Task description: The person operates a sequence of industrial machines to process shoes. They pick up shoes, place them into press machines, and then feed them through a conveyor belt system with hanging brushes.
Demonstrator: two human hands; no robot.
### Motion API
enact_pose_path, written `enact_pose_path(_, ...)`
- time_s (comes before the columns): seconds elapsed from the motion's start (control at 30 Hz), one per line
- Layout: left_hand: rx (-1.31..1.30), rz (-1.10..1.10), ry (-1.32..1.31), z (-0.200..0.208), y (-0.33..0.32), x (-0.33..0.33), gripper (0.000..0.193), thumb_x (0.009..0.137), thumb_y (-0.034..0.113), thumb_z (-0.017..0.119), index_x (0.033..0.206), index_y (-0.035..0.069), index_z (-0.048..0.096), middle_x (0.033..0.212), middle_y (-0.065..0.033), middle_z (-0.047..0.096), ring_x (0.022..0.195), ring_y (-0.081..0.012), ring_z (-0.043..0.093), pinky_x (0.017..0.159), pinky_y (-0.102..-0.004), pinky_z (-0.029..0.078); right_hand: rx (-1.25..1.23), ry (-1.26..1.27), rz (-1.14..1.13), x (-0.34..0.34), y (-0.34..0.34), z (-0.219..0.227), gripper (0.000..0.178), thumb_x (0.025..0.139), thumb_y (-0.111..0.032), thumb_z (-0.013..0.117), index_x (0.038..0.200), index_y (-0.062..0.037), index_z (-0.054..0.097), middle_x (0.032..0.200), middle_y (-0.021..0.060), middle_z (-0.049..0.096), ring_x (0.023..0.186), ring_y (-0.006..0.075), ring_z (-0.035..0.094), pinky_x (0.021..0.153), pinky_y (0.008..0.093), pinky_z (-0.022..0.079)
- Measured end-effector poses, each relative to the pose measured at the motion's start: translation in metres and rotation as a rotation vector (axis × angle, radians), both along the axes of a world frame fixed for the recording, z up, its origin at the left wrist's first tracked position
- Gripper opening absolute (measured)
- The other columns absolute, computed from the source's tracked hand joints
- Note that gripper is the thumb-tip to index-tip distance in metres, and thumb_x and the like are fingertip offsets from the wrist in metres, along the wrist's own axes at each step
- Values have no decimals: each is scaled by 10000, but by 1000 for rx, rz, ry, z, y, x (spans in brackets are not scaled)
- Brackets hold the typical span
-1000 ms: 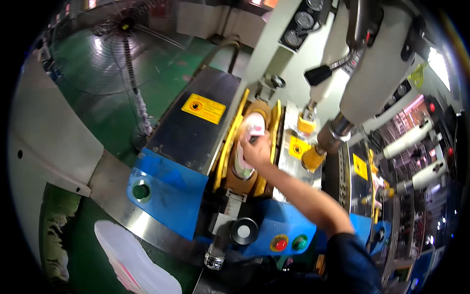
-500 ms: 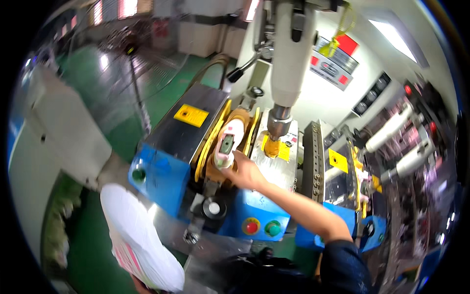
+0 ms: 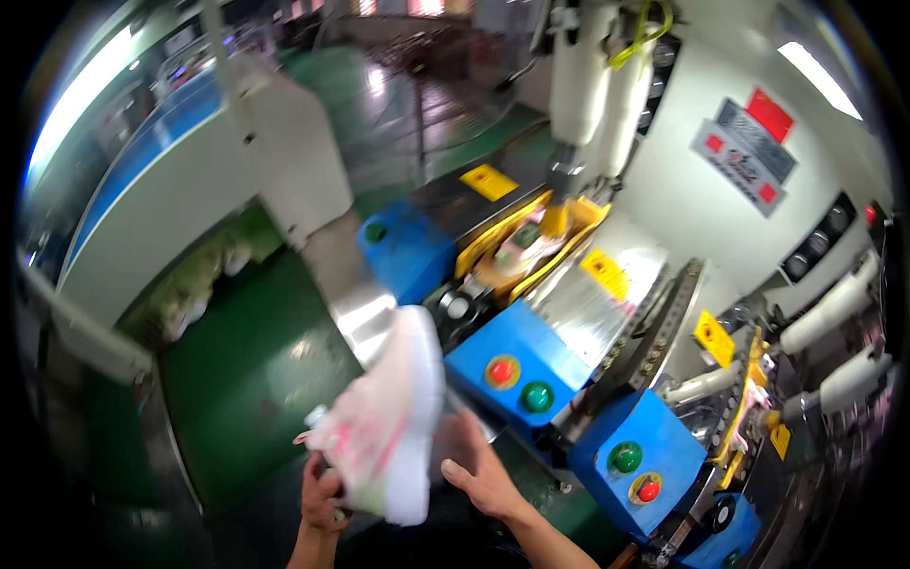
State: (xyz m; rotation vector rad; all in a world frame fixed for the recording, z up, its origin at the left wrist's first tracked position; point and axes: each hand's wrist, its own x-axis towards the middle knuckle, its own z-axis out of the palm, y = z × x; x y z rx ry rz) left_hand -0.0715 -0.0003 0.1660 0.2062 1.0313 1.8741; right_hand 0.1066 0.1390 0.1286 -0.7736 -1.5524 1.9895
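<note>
A pink and white sneaker (image 3: pixel 393 417) with a thick white sole is held up in front of me, slightly blurred. My left hand (image 3: pixel 322 493) grips it at the lower left, fingers curled round the upper. Beside the sole is my right hand (image 3: pixel 482 474), thumb and fingers apart; whether it touches the sole I cannot tell. Another shoe (image 3: pixel 526 242) lies between the yellow pads (image 3: pixel 482 248) of a shoe press ahead. A yellow-tipped press rod (image 3: pixel 557 216) reaches down onto or just over that shoe.
Blue control boxes (image 3: pixel 517 365) with red and green buttons stand just beyond my right hand. A second press station (image 3: pixel 749 408) is at the right, also with a shoe in it. A white cabinet (image 3: pixel 289 142) and green floor (image 3: pixel 256 370) lie to the left.
My view has swung, and the presses now appear further right. My right hand has left the shoe in the press and come beside the held sneaker, now upright. The press rod has come over the shoe.
</note>
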Motion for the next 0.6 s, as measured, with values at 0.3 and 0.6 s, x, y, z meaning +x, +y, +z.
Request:
enact_pose_path(0.3,36,-205,532,-22,-52,76,764,929,336,523,1466,-27,120,1486,-172,267,1374,-241,267,1123,-360,195,-946,87,177,41,-83,9,584,936,-456,439,1325,-21,405,1173,185,575,1012,311,622,877,452,534)
enact_pose_path(0.6,56,254,87,-17,-97,-9,342,1027,333,366,1092,16,476,921,-75,594,817,-131,575,754,-276,484,-1282,7,534,-53,-143,-4,592,945,-467,386,1285,14,448,1128,212,593,961,347,628,827,465,535)
